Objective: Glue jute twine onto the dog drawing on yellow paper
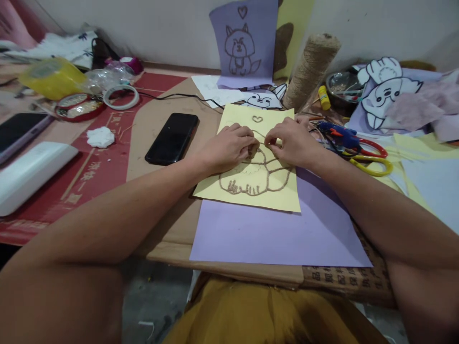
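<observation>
A yellow sheet of paper (283,198) lies in front of me, partly over a purple sheet (272,239). Brown twine forms an animal outline (268,179) and a small heart (257,118) on the yellow sheet. My left hand (234,147) rests on the paper with curled fingers, its fingertips pressed together at the upper part of the outline. Just to its right, my right hand (289,138) pinches thumb and forefinger close to the same lines. Whatever either pinch holds is too small or hidden. Both hands cover part of the animal's head.
A black phone (172,138) lies left of the paper. Behind stand a twine spool (313,67) and a purple sheet with a finished animal (242,45). Scissors (373,165), a glue stick (324,98) and paper cutouts (385,95) crowd the right. Tape rolls (121,97) sit left.
</observation>
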A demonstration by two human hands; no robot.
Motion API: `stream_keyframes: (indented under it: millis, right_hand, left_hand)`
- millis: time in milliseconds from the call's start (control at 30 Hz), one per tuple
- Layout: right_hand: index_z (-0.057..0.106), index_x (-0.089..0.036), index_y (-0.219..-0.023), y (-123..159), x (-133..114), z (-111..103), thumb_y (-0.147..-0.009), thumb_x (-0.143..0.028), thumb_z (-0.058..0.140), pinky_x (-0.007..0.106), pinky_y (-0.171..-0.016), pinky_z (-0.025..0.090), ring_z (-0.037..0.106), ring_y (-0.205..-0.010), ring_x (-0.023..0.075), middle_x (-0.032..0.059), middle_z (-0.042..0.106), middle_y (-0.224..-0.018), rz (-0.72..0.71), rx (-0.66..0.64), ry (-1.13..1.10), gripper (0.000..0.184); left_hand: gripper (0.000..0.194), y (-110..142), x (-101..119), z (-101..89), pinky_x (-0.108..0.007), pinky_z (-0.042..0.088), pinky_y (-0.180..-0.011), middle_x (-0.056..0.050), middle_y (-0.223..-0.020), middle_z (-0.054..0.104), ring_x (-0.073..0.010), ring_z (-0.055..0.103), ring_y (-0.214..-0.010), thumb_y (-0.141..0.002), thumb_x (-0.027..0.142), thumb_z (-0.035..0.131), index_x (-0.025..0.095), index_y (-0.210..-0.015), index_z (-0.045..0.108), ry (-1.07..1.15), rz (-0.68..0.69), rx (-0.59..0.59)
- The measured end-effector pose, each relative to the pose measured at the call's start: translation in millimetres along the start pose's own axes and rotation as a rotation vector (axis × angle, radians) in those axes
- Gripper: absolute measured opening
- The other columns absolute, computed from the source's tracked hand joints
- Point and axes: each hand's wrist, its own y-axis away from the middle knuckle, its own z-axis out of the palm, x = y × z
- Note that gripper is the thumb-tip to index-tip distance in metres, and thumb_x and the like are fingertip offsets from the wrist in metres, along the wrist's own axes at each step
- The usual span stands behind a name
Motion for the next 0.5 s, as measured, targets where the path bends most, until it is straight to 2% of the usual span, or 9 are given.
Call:
stream_keyframes:
  millis: [167, 500]
  right_hand:
    - [0.08, -0.024, -0.113, -0.4, -2.7, 0.0, -0.102, -0.021, 0.059, 0.052, -0.102, 0.029, 0.057, -0.112, 0.0349, 0.012, 0.082, -0.111, 0.042, 0.052, 0.006, 0.024]
    - [0.086, -0.024, -0.104, -1.5, -2.0, 4.6, -0.1, -0.014, 0.055, 0.052, -0.098, 0.028, 0.055, -0.112, 0.0355, 0.014, 0.077, -0.106, 0.008, -0.023, 0.029, 0.032]
  left_hand:
    - [0.043, -0.5, 0.1, 0.2, -0.051, 0.051, -0.117, -0.013, -0.135, 0.076, -0.0319, 0.066, -0.126, -0.104, 0.014, 0.051, 0.019, -0.134, 0.081, 0.017, 0.009, 0.018]
    - [0.045, -0.3, -0.4, 1.9, -0.051, 0.051, -0.116, -0.014, -0.138, 0.075, -0.033, 0.065, -0.129, -0.103, 0.013, 0.051, 0.019, -0.136, 0.08, 0.01, -0.008, 0.012]
